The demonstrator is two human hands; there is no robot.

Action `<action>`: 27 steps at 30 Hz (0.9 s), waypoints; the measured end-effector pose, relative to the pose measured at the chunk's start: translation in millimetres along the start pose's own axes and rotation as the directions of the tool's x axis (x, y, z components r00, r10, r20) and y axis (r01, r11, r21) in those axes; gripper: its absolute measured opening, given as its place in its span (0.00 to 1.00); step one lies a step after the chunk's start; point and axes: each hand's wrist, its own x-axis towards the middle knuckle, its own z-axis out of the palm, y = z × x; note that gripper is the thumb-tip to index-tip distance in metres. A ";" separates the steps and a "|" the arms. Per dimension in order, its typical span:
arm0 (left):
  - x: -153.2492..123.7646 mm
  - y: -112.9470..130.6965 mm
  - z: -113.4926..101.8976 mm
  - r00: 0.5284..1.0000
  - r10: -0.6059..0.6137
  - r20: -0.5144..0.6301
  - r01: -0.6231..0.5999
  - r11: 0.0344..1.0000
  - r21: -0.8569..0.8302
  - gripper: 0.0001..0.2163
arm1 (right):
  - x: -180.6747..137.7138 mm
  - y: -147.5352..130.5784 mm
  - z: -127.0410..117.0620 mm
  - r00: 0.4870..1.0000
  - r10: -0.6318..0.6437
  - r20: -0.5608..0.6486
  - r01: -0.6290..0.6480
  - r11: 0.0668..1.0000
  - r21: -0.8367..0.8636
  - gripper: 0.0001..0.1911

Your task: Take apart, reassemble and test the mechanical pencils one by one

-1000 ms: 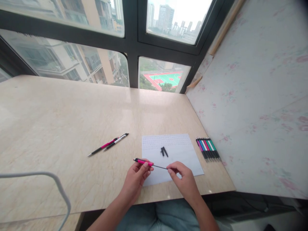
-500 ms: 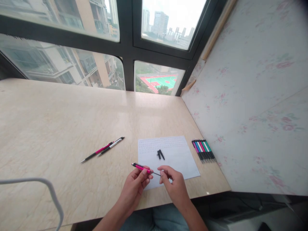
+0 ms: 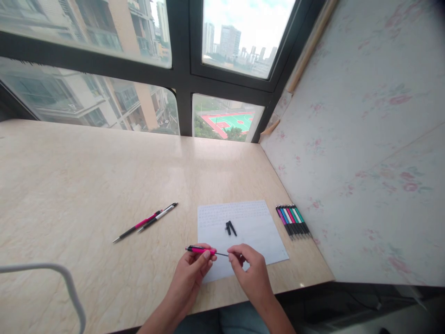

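Observation:
The pink barrel of a pen [image 3: 198,249], its clip end black, lies pinched between the thumb and fingers of my left hand [image 3: 187,276]. From the barrel's right end a thin dark refill [image 3: 221,254] sticks out. My right hand [image 3: 253,271] is closed in a pinch on the refill's far tip. Both hands are over the near edge of a sheet of paper [image 3: 255,243] with handwriting along its top. Beyond them on the sheet rest small black pen parts [image 3: 232,228].
Left of the paper, a pink-and-black pen [image 3: 137,226] and a white-and-black pen [image 3: 158,217] lie side by side. A row of several coloured pens [image 3: 293,221] is beside the wallpapered wall [image 3: 347,185]. A grey cable [image 3: 69,283] curves over the near left of the marble-patterned surface [image 3: 104,176].
The pink barrel has turned more level and moved slightly left, and the right hand has lowered a little. The grips look the same. The whole view has shifted slightly.

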 end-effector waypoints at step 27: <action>4.8 1.1 -3.7 0.999 -0.036 -0.037 0.030 0.989 -0.144 0.05 | 35.3 38.5 6.0 0.991 0.092 -0.095 -0.129 0.826 -0.549 0.03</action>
